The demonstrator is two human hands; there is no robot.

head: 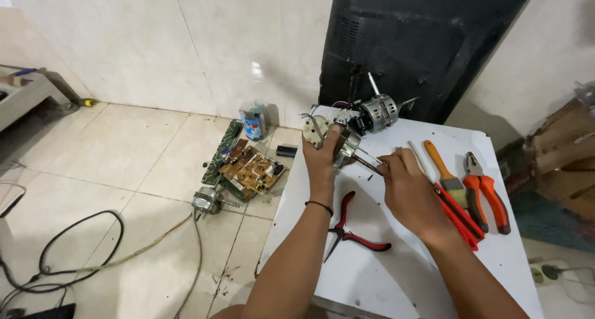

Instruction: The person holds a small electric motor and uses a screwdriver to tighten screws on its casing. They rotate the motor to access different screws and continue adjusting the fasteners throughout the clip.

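Two hands: left hand (pixel 321 159), right hand (pixel 407 189). Three electric motors: one held (pixel 344 147), one at the back of the counter (pixel 378 111), one on the floor (pixel 208 199). Two pliers: red needle-nose pair (pixel 353 229), orange pair (pixel 485 191). One orange-handled paintbrush (pixel 447 175). One red-handled tool (pixel 458 212). Two circuit boards (pixel 251 170). One can (pixel 253 123).

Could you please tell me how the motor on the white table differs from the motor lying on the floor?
The table motor sits at the table's far edge, shaft pointing up; the floor motor lies on tiles, shaft sideways toward the table. The table motor's casing is dark-slotted, the floor one plain silvery. A cable trails from the floor motor. Both are small, metal, with bare shafts, untouched by either hand.
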